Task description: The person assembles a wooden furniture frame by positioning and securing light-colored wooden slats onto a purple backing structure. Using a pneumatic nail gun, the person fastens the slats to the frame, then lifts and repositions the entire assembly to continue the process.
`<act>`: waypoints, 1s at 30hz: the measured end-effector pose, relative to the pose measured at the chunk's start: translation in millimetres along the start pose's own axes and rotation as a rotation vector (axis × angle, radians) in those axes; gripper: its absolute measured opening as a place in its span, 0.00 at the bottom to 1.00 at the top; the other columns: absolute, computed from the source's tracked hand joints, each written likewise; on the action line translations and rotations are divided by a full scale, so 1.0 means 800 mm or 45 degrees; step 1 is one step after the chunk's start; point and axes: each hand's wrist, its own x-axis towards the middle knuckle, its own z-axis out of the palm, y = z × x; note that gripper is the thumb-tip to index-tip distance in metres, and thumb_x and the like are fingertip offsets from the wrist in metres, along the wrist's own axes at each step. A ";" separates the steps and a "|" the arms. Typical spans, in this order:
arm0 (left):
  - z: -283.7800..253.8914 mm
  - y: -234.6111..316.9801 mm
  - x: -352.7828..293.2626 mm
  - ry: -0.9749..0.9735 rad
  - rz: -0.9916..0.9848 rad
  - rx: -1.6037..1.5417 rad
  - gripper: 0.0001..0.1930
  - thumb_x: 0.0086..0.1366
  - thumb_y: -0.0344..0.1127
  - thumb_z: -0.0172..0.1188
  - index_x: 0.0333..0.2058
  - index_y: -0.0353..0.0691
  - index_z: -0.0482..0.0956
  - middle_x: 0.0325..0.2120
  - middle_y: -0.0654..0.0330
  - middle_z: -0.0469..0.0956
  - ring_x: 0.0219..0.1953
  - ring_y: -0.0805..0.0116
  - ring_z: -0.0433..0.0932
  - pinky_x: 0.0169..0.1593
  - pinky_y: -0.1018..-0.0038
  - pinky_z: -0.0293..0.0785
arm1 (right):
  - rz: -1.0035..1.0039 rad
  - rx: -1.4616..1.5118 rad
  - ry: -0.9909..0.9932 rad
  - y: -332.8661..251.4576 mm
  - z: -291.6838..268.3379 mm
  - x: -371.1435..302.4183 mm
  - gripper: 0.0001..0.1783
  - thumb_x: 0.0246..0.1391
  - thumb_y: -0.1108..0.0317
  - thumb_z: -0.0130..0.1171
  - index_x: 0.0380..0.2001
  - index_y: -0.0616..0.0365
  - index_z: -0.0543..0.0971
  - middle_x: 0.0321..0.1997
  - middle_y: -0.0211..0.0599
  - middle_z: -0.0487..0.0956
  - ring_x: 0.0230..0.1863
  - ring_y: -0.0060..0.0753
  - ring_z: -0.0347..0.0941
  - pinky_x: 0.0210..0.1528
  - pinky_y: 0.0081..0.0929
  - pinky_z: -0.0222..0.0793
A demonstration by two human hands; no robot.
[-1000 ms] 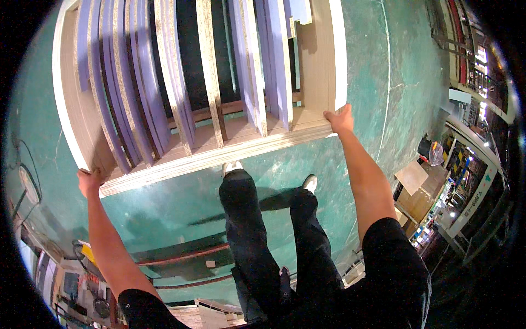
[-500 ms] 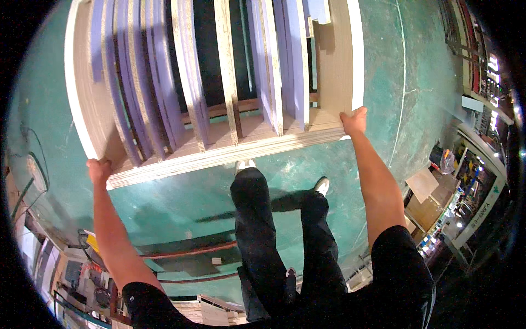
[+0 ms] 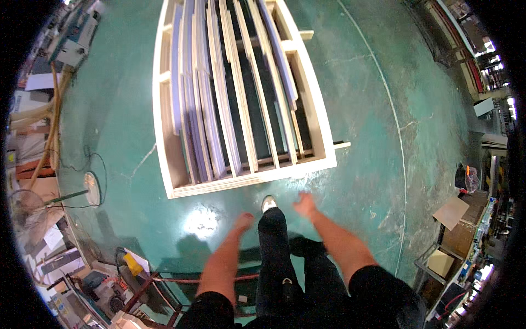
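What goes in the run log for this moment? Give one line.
left hand: open, empty | right hand: open, empty | nearest: pale wooden crate of upright boards, untouched | surface: green floor

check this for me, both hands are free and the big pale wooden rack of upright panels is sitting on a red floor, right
Not quite: the floor is green, not red, as the head view shows. The rest holds. The left hand and the right hand are both free, hanging just short of the big pale wooden rack of upright panels, which sits on that floor.
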 end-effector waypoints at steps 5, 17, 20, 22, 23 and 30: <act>0.190 0.115 -0.116 -0.211 0.650 0.018 0.15 0.66 0.46 0.61 0.44 0.45 0.82 0.33 0.54 0.84 0.35 0.59 0.81 0.40 0.57 0.78 | -0.164 0.460 -0.134 -0.063 -0.055 -0.189 0.28 0.54 0.56 0.64 0.56 0.58 0.77 0.56 0.55 0.78 0.57 0.57 0.75 0.60 0.46 0.71; 0.252 0.094 -0.311 0.346 0.443 -0.091 0.16 0.63 0.47 0.58 0.39 0.42 0.85 0.40 0.45 0.83 0.46 0.43 0.80 0.49 0.56 0.76 | 0.186 0.599 0.114 0.564 -0.077 -0.331 0.12 0.54 0.64 0.59 0.29 0.65 0.79 0.23 0.40 0.78 0.24 0.39 0.77 0.31 0.40 0.75; 0.284 0.104 -0.384 0.251 0.411 0.293 0.19 0.62 0.49 0.57 0.41 0.41 0.85 0.44 0.45 0.83 0.49 0.41 0.80 0.51 0.54 0.75 | 0.781 0.838 0.074 0.641 -0.131 -0.470 0.12 0.55 0.63 0.58 0.31 0.62 0.80 0.25 0.43 0.80 0.26 0.40 0.79 0.33 0.43 0.75; 0.317 0.082 -0.411 0.216 0.342 0.375 0.21 0.61 0.50 0.58 0.42 0.40 0.85 0.44 0.45 0.83 0.49 0.41 0.80 0.53 0.54 0.75 | 1.024 1.004 0.072 0.659 -0.133 -0.533 0.12 0.56 0.61 0.58 0.32 0.60 0.81 0.26 0.44 0.81 0.26 0.40 0.80 0.34 0.46 0.75; 0.330 0.072 -0.415 0.202 0.301 0.385 0.22 0.61 0.51 0.58 0.43 0.39 0.85 0.44 0.44 0.83 0.49 0.40 0.80 0.53 0.54 0.75 | 1.088 1.052 0.060 0.659 -0.126 -0.556 0.12 0.56 0.61 0.58 0.32 0.59 0.81 0.27 0.45 0.81 0.27 0.41 0.80 0.35 0.47 0.75; 0.276 0.052 -0.401 0.385 0.408 -0.061 0.19 0.64 0.46 0.60 0.44 0.38 0.84 0.44 0.46 0.83 0.48 0.45 0.81 0.53 0.57 0.75 | -0.358 0.266 -0.276 0.557 -0.046 -0.576 0.19 0.62 0.57 0.51 0.43 0.61 0.82 0.39 0.47 0.85 0.36 0.49 0.83 0.39 0.44 0.80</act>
